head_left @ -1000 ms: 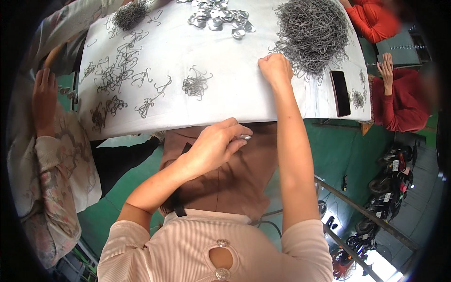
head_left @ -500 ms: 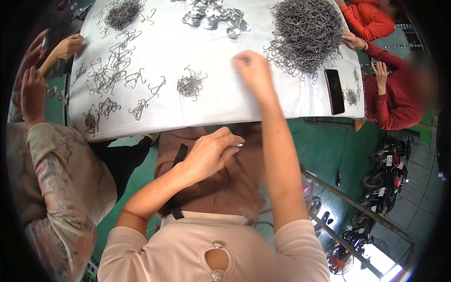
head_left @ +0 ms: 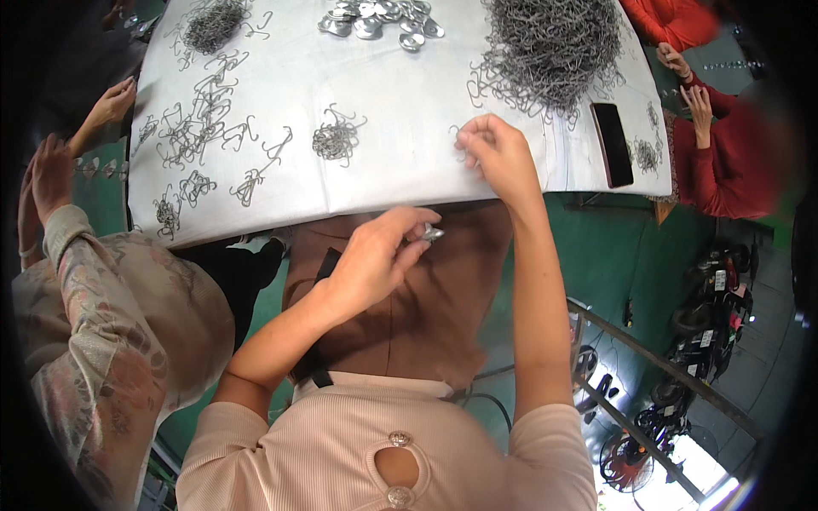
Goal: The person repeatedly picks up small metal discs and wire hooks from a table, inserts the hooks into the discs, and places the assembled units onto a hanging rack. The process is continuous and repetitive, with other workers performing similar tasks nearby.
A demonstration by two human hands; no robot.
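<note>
Over my lap, just off the table's front edge, my left hand (head_left: pixel 371 260) pinches a small shiny silver metal cap (head_left: pixel 433 232) between thumb and fingers. My right hand (head_left: pixel 504 160) is above the near part of the white-covered table, its thumb and forefinger closed on a thin S-shaped wire hook (head_left: pixel 456 134). Beyond it lies a large heap of grey wire hooks (head_left: pixel 558 55). A smaller cluster of hooks (head_left: pixel 336 140) sits left of my right hand. Several silver caps (head_left: pixel 375 19) are gathered at the table's far middle.
Scattered hooks (head_left: pixel 203 119) cover the table's left side. A dark phone (head_left: pixel 613 146) lies near the right edge. A co-worker's sleeve (head_left: pixel 94 298) is close on my left; another co-worker in dark red (head_left: pixel 733 166) sits at the right. A metal rail (head_left: pixel 656 366) stands behind on the right.
My right hand has moved right and toward me, and a wire hook now shows at its fingertips. My left hand still holds the cap. The right co-worker's hand has left the large heap.
</note>
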